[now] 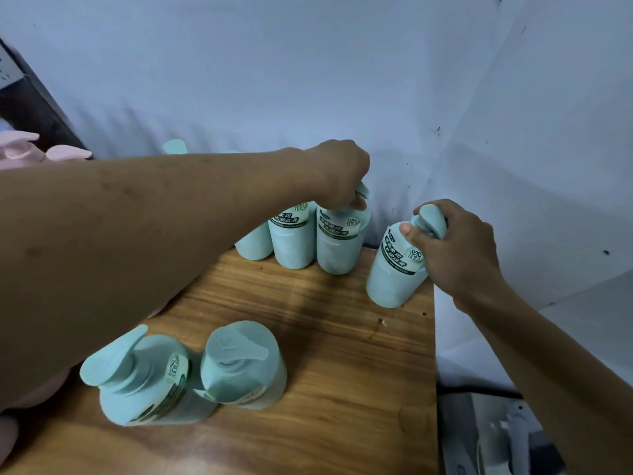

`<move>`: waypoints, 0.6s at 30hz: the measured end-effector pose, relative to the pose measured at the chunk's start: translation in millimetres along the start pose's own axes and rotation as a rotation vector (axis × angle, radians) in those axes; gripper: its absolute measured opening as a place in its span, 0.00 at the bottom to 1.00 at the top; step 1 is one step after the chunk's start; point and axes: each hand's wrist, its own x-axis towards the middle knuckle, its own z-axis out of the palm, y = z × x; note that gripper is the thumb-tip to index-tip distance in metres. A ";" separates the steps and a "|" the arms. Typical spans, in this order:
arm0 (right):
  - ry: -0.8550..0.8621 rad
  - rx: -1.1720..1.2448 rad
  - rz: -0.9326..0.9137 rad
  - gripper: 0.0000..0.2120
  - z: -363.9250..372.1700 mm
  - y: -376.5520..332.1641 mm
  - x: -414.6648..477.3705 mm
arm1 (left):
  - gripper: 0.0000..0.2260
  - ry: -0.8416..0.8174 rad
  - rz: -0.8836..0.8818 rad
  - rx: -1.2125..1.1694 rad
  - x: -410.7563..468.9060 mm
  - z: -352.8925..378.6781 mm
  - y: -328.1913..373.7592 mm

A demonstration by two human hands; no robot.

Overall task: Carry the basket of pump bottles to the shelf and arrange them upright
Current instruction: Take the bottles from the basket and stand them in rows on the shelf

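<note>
- My right hand (459, 248): the thumb (409, 231) lies across the neck of the right bottle (394, 272). The other fingers are curled over its pump head, so the grip wraps the bottle's top.
- My left hand (337, 173): the fingers curl down onto the pump head of the back bottle (337, 248). The fingertips are mostly hidden under the hand, so I cannot tell how firmly they pinch.
- The right bottle has its base on the wooden shelf (342, 337), right at the right edge and about halfway back. Its top leans toward that edge.
- The back bottle stands upright by the back edge, near the back right corner, with its label facing me.
- Just left of it, a row (293, 241) of two more teal bottles runs along the back edge, packed close together. My left forearm crosses over the farther one and hides its top.
- One more teal pump head (175, 146) shows above the forearm, further left along the back edge.
- The front pair (246, 368) stands upright near the front edge, left of the middle, side by side and touching. One spout points left and the other points right.
- Pink pumps (65, 153) show at the far left, beyond my forearm. I cannot tell what they stand on.
- A white wall (308, 80) closes the shelf behind and to the right.
</note>
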 end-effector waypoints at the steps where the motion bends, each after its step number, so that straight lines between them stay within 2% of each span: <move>1: 0.000 -0.010 -0.008 0.14 0.9 -0.1 -0.3 | 0.20 0.005 0.006 0.011 -0.5 0.0 0.4; 9: -0.039 -0.032 -0.088 0.13 2.5 -8.9 16.3 | 0.21 -0.006 0.052 0.053 -3.0 -6.6 2.9; 18: -0.243 0.043 -0.141 0.09 1.1 -12.9 25.8 | 0.15 0.061 0.031 -0.036 -10.3 11.7 -4.1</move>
